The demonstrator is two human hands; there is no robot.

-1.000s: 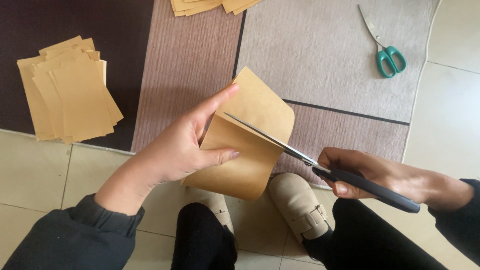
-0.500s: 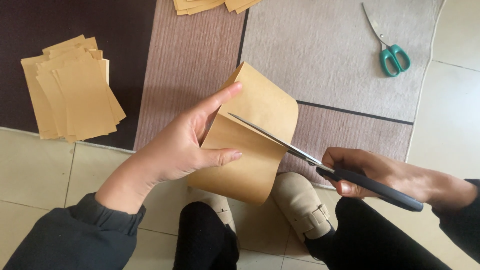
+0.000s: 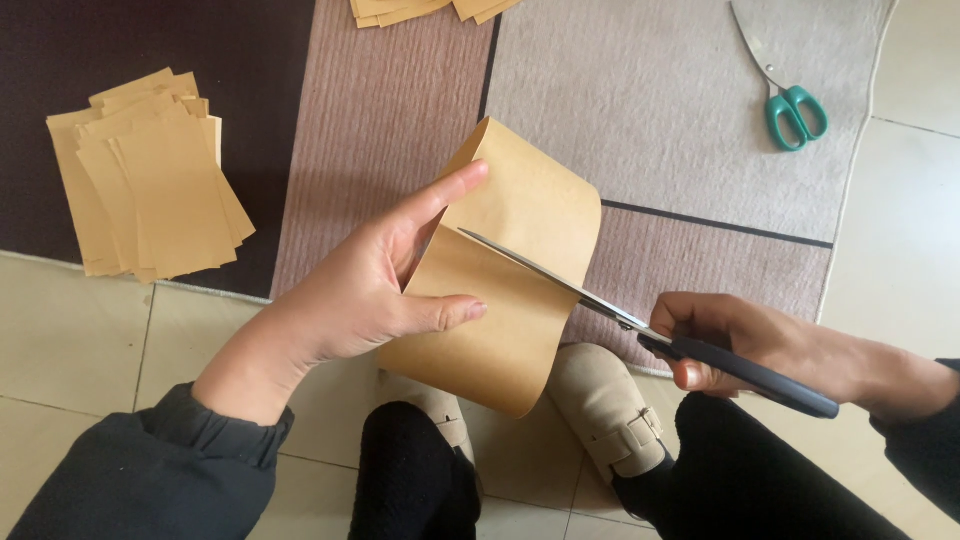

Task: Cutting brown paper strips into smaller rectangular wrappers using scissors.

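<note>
The fingers [image 3: 440, 200] of the left hand [image 3: 370, 290] were spread around the folded sheet of tan brown paper [image 3: 510, 300], with the pointer stretched along its top edge and the thumb pressed on its front. From my far-off seat I judged that this grip kept the paper stiff, so the blades could bite it. The paper was up in the air over my knees, bent into a curve, not lying on anything.

The biggest thing I saw was the rug with pale grey, pinkish and dark purple patches [image 3: 660, 110], lying on the light floor tiles [image 3: 80, 330]. It probably gave a soft place to sit and work.

Next in size was the loose pile of cut tan paper sheets [image 3: 150, 190] on the dark patch, well apart from the hands, on the left side. More tan sheets [image 3: 420, 8] poked in at the top edge.

The right hand [image 3: 740, 335] was curled tight around the black handles of the long scissors [image 3: 640, 325]. Its blades were open in a narrow V, reaching from the right into the paper's middle, and a slit already ran along them. The wrist was low and level, I think to keep the cut straight.

Under the paper were two beige shoes [image 3: 600, 400].

The smallest thing was a pair of green-handled scissors [image 3: 785, 95] lying closed on the grey patch, far from both hands.
</note>
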